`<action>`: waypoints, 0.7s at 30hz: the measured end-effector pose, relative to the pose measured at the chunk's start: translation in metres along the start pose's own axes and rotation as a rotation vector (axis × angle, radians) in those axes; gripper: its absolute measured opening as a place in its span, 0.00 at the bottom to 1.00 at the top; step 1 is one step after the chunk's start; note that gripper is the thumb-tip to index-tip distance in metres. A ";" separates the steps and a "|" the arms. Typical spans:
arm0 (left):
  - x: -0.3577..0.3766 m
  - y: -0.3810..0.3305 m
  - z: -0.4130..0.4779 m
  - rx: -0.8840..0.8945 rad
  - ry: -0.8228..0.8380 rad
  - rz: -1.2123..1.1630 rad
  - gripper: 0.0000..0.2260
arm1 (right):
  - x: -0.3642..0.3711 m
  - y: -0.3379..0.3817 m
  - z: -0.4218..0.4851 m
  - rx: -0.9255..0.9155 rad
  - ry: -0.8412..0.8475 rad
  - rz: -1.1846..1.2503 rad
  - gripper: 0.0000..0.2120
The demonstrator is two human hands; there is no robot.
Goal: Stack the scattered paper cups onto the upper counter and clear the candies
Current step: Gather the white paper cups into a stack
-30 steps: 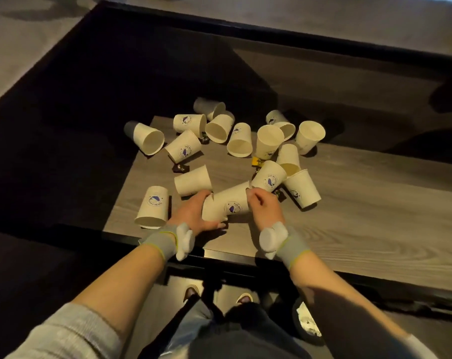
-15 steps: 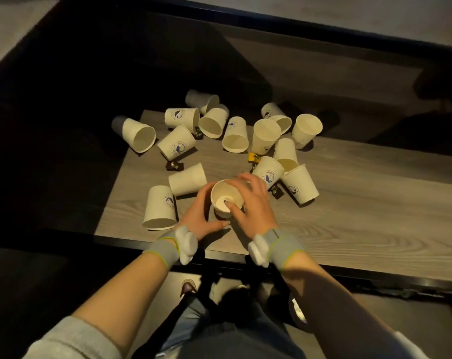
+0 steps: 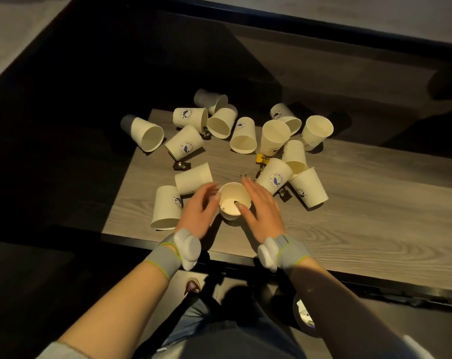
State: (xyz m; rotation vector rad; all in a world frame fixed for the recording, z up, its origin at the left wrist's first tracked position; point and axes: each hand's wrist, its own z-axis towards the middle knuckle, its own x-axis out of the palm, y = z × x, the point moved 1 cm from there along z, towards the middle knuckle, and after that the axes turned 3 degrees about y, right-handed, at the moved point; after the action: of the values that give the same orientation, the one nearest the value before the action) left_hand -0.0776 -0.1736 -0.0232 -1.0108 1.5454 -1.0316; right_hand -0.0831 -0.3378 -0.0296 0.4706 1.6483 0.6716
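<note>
A white paper cup [image 3: 234, 203] stands upright near the front edge of the wooden table [image 3: 362, 224]. My left hand [image 3: 199, 212] is beside its left wall with the fingers spread. On the cup's other side my right hand [image 3: 261, 212] lies with flat fingers, its thumb touching the rim. Several more paper cups lie tipped over behind, such as one with a blue logo [image 3: 274, 176]. One cup [image 3: 166, 207] stands upside down at the left. A yellow candy [image 3: 262, 158] and dark candies [image 3: 181, 165] [image 3: 284, 195] lie among them. The upper counter [image 3: 349, 14] runs across the top.
A dark raised wall [image 3: 323, 60] separates the table from the upper counter. Left of the table everything is in deep shadow. My legs and a shoe [image 3: 192, 286] show below the table's black front edge [image 3: 375, 283]. The right half of the tabletop holds nothing.
The cup lay on its side in both hands, was turned upright and set on the table. My fingers have since spread apart from around it.
</note>
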 end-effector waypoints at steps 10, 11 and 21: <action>-0.089 0.019 0.000 -0.095 0.047 0.636 0.51 | 0.002 0.004 0.020 -0.010 0.067 -0.057 0.27; -0.092 0.024 0.000 -0.131 0.124 0.658 0.54 | 0.004 0.003 0.021 -0.001 0.074 -0.060 0.27; -0.099 0.037 -0.011 -0.207 -0.092 0.625 0.38 | 0.000 0.011 0.019 0.033 0.040 -0.067 0.26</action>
State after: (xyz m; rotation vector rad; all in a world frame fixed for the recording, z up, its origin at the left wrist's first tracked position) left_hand -0.0755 -0.0680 -0.0297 -0.6249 1.7529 -0.3912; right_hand -0.0649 -0.3264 -0.0245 0.4257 1.7073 0.6081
